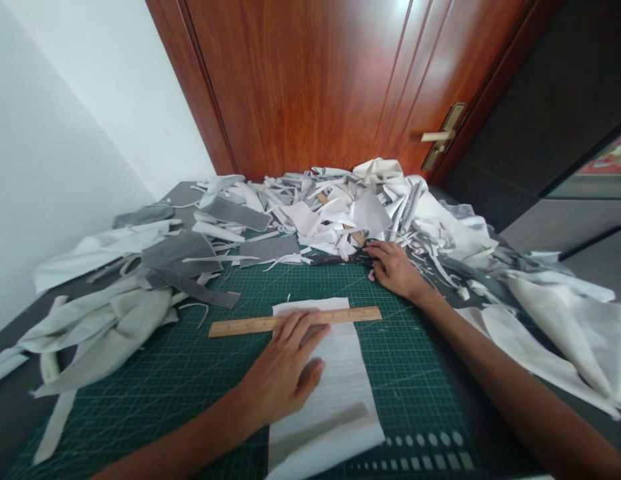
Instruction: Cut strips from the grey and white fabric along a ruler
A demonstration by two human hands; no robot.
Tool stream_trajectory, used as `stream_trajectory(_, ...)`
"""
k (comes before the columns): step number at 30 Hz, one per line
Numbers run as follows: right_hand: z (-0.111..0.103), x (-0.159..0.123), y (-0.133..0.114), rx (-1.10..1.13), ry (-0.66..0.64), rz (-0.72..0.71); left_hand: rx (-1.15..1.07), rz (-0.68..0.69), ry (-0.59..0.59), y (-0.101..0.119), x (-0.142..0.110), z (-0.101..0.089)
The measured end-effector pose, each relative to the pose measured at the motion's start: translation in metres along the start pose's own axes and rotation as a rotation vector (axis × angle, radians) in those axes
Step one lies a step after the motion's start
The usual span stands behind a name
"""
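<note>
L hand (283,370) lies flat, unclenched, on wooden ruler (225,328) across white sheet (343,370), lower ctr of frame; R hand (396,270) touches black scissors (331,261), ctr-right, can't tell if gripped. Ruler's placed; sheet looks uncut there, so prob. only prep done

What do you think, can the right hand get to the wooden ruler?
Probably yes. The ruler sticks out past the white sheet, with just green mat between its end and the right hand. The left hand covers only its middle.
</note>
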State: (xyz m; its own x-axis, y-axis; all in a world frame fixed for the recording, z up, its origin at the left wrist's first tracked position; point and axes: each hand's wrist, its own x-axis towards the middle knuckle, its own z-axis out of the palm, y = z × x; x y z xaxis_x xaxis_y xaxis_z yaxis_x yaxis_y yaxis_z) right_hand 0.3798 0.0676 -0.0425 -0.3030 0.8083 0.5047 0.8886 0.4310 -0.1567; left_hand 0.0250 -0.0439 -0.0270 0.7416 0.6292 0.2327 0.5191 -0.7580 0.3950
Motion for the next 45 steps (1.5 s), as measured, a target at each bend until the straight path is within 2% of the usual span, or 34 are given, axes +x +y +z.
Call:
stream_trajectory(5,-0.006,0.012,0.013,0.063,-0.137,0.004,-0.006,-0.004,-0.025,-0.001,0.000,0.000)
stream_trajectory(16,-0.020,0.034,0.023,-0.122,-0.360,0.081,-0.004,0.033,-0.020,-0.008,0.003,-0.004)
stream_trajectory(23,-0.032,0.036,0.017,-0.190,-0.387,0.063,-0.032,0.021,0.035,-0.020,0.005,-0.007)
stream_trajectory(29,-0.039,0.030,0.008,-0.256,-0.403,0.210,0.025,-0.068,0.098,-0.039,0.008,-0.009)
stream_trajectory(32,-0.043,0.023,0.009,-0.252,-0.351,0.215,0.027,-0.114,0.110,-0.043,0.013,-0.012)
stream_trajectory(38,-0.062,-0.002,0.019,-0.219,-0.228,0.231,0.023,-0.109,0.019,-0.047,0.040,-0.021)
stream_trajectory(42,-0.071,-0.028,0.034,-0.108,-0.243,0.152,-0.078,-0.113,-0.090,-0.055,0.076,-0.024)
stream_trajectory(45,-0.076,-0.043,0.043,-0.020,-0.296,0.086,-0.158,-0.044,-0.161,-0.059,0.101,-0.025)
